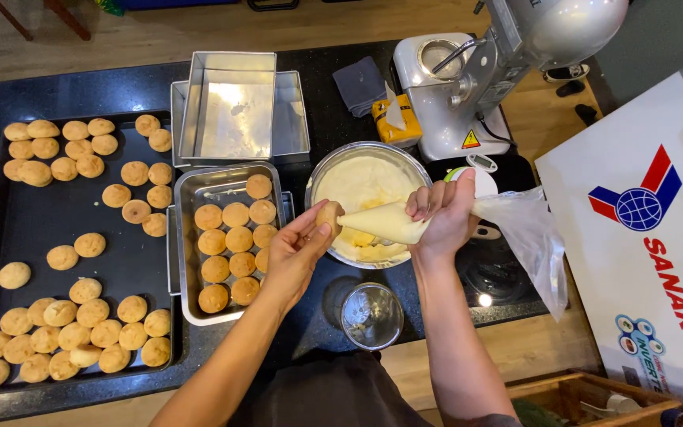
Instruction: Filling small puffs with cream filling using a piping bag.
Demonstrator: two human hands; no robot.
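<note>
Two hands met right over the near rim of the bowl (322, 170) of cream, and the whole thing turned on one line btw them. Left hand (298, 251) was pinched narrow on a single puff (329, 215), thumb and fingers wrapped under it, holding it up just left of the bowl's edge. Right hand (444, 217) was closed tight round the fat part of the piping bag (389, 222), with the loose clear tail of the bag trailing off to the right and drooping down past the counter edge.

Long axis of the bag ran roughly left-right, tilted a touch up toward the left, with the tip end pointing straight at the puff. Tip looked to be touching the puff's right side or going into it (couldn't tell which, the fingers hid the contact). So the puff sat directly left of the right hand, along the bag's own axis, w/ the left hand already on it.

Steel tray (186, 237) w/ more puffs sat just left of the left hand, the closest place on that side. Big black tray (41, 229) w/ loads more puffs lay further left, well apart. Small steel cup (371, 316) sat below the hands, near the body. Mixer (507, 47) stood behind the bowl.
</note>
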